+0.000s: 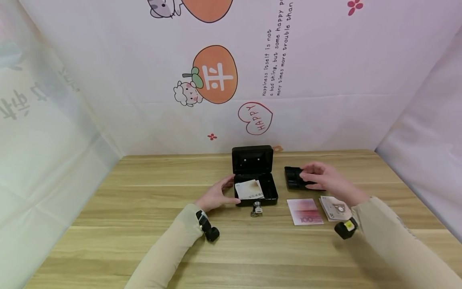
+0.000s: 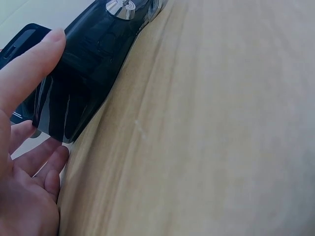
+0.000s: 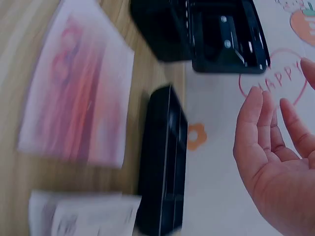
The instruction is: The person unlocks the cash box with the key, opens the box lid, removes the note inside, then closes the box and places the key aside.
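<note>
A black cash box (image 1: 268, 188) stands with its lid (image 1: 252, 150) raised and pale banknotes (image 1: 249, 189) in its left part. A key ring (image 1: 254, 213) hangs at the lock on its front. My left hand (image 1: 214, 196) holds the box's left side, thumb at the front corner and fingers towards the back, as the left wrist view also shows. Over a black compartment tray (image 1: 293, 180) right of the box hovers my right hand (image 1: 323, 178), its fingers loosely bent. In the right wrist view nothing is between the right fingers (image 3: 251, 123), and the tray (image 3: 155, 162) lies apart from them.
A red 100 banknote (image 1: 305, 212) lies in front of the tray, with a small fanned stack of notes (image 1: 333, 208) to its right. A printed white cloth (image 1: 155, 120) hangs along the table's back edge. The wooden table (image 1: 260, 249) stretches to both sides.
</note>
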The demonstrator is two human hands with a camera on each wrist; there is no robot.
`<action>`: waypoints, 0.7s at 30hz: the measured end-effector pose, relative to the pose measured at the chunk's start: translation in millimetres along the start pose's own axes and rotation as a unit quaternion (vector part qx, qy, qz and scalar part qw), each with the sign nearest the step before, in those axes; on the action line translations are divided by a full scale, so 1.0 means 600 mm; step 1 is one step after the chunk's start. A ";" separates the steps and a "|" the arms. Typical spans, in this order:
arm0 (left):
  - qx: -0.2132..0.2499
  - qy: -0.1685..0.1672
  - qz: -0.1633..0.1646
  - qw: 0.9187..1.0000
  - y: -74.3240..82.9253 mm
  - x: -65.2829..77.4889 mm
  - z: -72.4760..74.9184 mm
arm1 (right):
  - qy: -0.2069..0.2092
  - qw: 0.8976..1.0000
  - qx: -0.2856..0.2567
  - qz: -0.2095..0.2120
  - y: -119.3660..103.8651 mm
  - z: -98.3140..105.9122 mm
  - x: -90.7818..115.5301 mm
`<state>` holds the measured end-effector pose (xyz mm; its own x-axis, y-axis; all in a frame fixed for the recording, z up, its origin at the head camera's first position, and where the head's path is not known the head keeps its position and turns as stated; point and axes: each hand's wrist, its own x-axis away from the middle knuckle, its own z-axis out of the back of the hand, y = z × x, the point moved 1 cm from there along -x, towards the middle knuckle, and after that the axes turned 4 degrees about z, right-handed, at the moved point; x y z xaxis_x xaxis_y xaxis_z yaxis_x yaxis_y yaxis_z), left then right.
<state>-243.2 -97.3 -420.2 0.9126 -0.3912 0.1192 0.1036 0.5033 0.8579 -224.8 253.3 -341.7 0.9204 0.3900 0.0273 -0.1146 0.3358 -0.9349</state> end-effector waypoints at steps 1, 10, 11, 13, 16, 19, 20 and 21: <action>0.000 0.001 0.000 1.000 0.000 0.000 0.000 | -0.003 1.000 -0.003 0.000 -0.003 -0.006 -0.007; 0.004 0.003 0.001 1.000 0.000 0.002 -0.001 | -0.025 1.000 0.006 -0.013 -0.023 -0.060 -0.061; 0.003 0.003 0.001 1.000 0.000 0.002 -0.001 | -0.026 0.999 0.008 -0.015 -0.024 -0.065 -0.066; 0.001 0.003 0.001 1.000 0.001 0.003 -0.001 | -0.030 0.999 0.015 -0.017 -0.026 -0.075 -0.074; -0.001 0.004 -0.002 1.000 0.002 0.002 0.000 | -0.032 0.999 0.024 -0.018 -0.028 -0.089 -0.087; -0.004 0.004 -0.004 1.000 0.002 0.002 0.000 | -0.034 0.999 0.036 -0.022 -0.030 -0.104 -0.099; -0.006 0.005 -0.004 1.000 0.002 0.002 0.000 | -0.035 0.998 0.043 -0.024 -0.031 -0.108 -0.103; -0.008 0.005 -0.003 1.000 0.002 0.002 0.000 | -0.037 0.998 0.053 -0.024 -0.032 -0.113 -0.106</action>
<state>-242.2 -97.2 -419.0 0.9161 -0.3857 0.1093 0.1145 0.5130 0.8507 -256.0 163.8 -349.3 0.8964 0.4316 0.1007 -0.1131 0.4423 -0.8897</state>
